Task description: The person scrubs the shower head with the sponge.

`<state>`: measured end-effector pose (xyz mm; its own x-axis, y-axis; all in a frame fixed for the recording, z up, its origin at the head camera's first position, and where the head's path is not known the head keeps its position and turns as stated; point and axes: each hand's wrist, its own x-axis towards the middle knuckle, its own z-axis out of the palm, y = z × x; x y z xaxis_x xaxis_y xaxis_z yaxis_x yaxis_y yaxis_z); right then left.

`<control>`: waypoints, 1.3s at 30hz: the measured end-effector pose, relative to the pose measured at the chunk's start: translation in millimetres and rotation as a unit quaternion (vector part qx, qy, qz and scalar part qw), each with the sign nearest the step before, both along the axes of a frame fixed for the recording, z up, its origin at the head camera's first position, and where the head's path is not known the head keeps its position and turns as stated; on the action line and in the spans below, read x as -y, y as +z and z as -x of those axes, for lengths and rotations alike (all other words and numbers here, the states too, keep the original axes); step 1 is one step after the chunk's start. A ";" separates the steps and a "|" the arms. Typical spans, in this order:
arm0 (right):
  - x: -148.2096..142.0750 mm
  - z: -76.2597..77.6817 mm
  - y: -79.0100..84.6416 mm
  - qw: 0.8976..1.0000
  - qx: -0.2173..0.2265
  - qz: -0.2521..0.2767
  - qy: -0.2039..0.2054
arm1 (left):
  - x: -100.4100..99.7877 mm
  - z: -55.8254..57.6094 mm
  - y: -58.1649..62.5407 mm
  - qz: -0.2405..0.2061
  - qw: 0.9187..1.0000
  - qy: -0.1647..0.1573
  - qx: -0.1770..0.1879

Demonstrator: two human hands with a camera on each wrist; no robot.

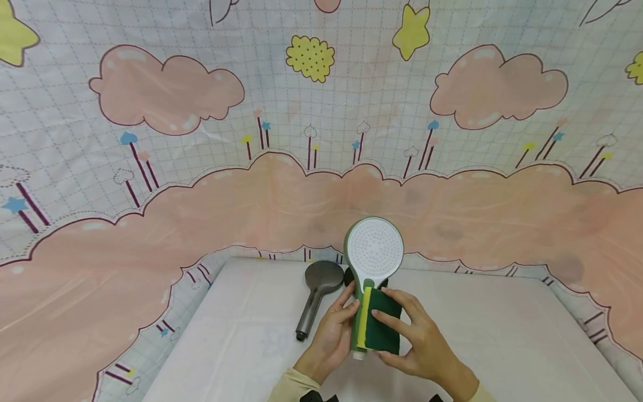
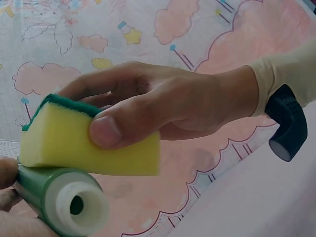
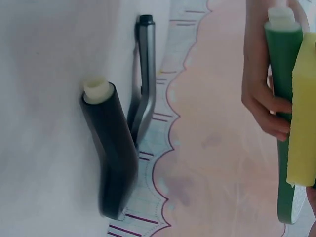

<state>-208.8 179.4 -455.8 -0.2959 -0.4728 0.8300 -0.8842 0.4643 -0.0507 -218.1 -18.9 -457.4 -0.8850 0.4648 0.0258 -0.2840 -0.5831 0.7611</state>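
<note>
A green shower head (image 1: pixel 375 248) with a white spray face is held upright above the table. My left hand (image 1: pixel 333 333) grips its green handle (image 3: pixel 283 69) from the left. In my right hand (image 1: pixel 424 335) is a sponge (image 1: pixel 384 322), yellow with a dark green scouring side. The thumb and fingers pinch the sponge. Its yellow side (image 2: pixel 89 143) lies against the handle, as the left wrist view shows. The handle's white threaded end (image 2: pixel 79 207) points toward the left wrist camera.
On the white table (image 1: pixel 226 335) a grey shower head (image 1: pixel 321 279) lies to the left of the hands. A black shower head (image 3: pixel 112 153) lies beside it, mostly hidden in the head view. A patterned cloth (image 1: pixel 301 212) hangs behind the table.
</note>
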 end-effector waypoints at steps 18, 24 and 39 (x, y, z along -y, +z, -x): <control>-8.4 10.0 11.4 0.999 0.015 0.019 -0.039 | 3.3 -4.1 -0.2 0.019 1.000 0.022 -0.004; -5.7 7.4 11.5 0.999 0.013 0.025 -0.034 | 5.7 -3.6 0.8 0.012 1.000 0.015 -0.004; 4.9 -6.3 -0.1 1.000 -0.008 0.013 -0.001 | 7.1 -1.7 -3.7 0.012 1.000 -0.012 -0.018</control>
